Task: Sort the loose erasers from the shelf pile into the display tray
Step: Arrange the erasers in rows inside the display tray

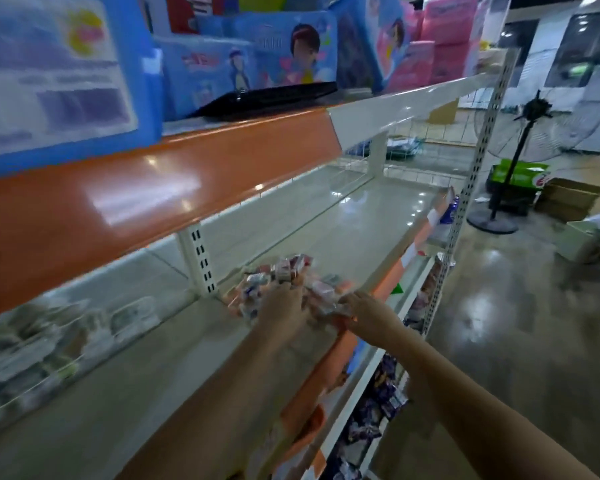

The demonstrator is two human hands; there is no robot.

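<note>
The pile of loose erasers [284,282] is located on the middle shelf [343,220], just beside the slotted upright bracket [201,261] at the rear wall. The erasers are seen as small wrapped blocks in pink, white and blue; individual pieces cannot be counted because the picture is blurred by motion.

Both arms are extended to the pile. The left hand [284,304] is laid on the near side of the pile, with its fingers among the erasers. The right hand [362,311] is placed at the pile's right edge, near the shelf front. Whether either hand is closed on an eraser cannot be told; the fingertips are hidden by blur and by the pile itself.

Clear containers [132,315] are visible further left on the same shelf, and a black tray [267,98] is seen on the upper shelf. Which of these is the display tray cannot be determined.

Progress is judged as early: the pile appears largely intact, and no sorted erasers are identifiable in any tray. The bulk of the transfer is estimated to remain.
</note>
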